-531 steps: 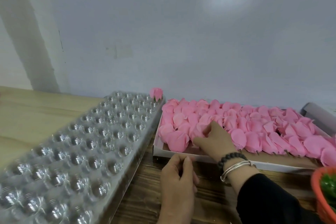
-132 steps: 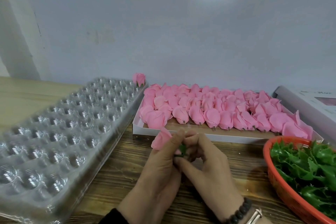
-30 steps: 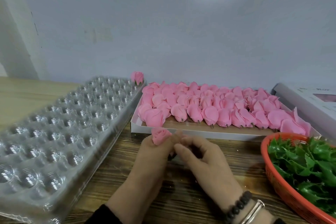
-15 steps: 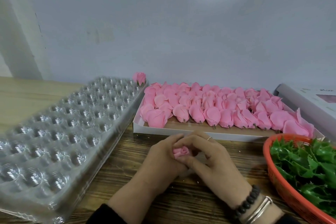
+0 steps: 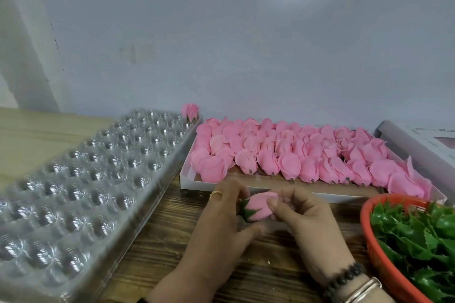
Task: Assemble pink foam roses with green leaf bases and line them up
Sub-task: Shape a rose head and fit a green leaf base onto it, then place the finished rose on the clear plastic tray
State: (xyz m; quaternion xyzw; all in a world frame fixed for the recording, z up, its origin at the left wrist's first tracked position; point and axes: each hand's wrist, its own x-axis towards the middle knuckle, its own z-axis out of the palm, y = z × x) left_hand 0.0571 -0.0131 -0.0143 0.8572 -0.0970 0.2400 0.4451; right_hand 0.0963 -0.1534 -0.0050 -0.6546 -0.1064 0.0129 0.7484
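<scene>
rose pinched between left hand and right hand; long axis level, green base leftward, toward clear cell tray; left hand nearer tray.

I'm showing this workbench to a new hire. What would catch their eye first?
The white box packed with pink foam roses at centre. In front of it, the left hand and right hand hold a rose with a green leaf base. A clear plastic cavity tray fills the left.
</scene>
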